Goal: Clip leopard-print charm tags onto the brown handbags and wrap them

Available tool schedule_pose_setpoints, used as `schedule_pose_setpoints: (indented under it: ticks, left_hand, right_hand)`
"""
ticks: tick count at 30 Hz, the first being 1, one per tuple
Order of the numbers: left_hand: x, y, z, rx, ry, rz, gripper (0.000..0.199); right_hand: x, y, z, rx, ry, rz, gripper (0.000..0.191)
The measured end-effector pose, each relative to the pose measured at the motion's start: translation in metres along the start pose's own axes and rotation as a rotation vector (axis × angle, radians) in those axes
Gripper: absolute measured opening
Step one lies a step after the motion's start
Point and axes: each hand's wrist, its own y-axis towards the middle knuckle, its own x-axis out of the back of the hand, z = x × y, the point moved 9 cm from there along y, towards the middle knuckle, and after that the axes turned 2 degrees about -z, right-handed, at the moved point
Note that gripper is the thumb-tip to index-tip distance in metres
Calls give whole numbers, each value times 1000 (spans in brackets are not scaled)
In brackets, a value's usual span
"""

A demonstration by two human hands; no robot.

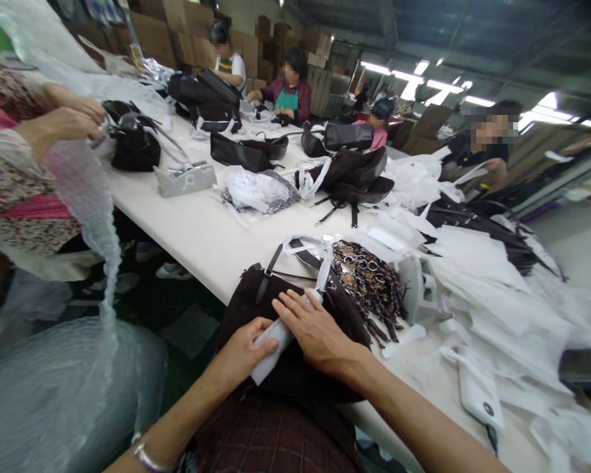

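Checked dark cloth (pixel 276 433) on the person's body shows nearest the camera, and just beyond it a dark bag (pixel 243 309) rests at the near edge of the table (pixel 177 230), with a white strip (pixel 280 336) aslant across it. The left hand (pixel 246 348) pinches the strip's lower end between thumb and curled fingers, while the right hand (pixel 320 335) lies over its upper part, fingers stretched out close together. Farther in from that edge, patterned straps (pixel 369 282) lie beside the bag; left along it, a co-worker's hands (pixel 73 118) hold bubble wrap (pixel 81 184).
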Motion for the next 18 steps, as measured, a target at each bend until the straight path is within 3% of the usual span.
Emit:
schedule_pose_setpoints:
  ticks: [7, 9, 13, 18]
  left_hand:
    - [-5, -8, -27, -60, 399, -55, 17]
    - [-4, -8, -28, -56, 391, -62, 20]
    - [5, -5, -23, -8, 321, -35, 26]
    - [4, -4, -15, 74, 455, 2, 37]
  right_hand:
    - [3, 2, 1, 31, 40, 77, 40]
    - [8, 3, -5, 19, 27, 70, 46]
    - [21, -5, -13, -9, 9, 8, 78]
    - [3, -13, -13, -32, 21, 100, 61]
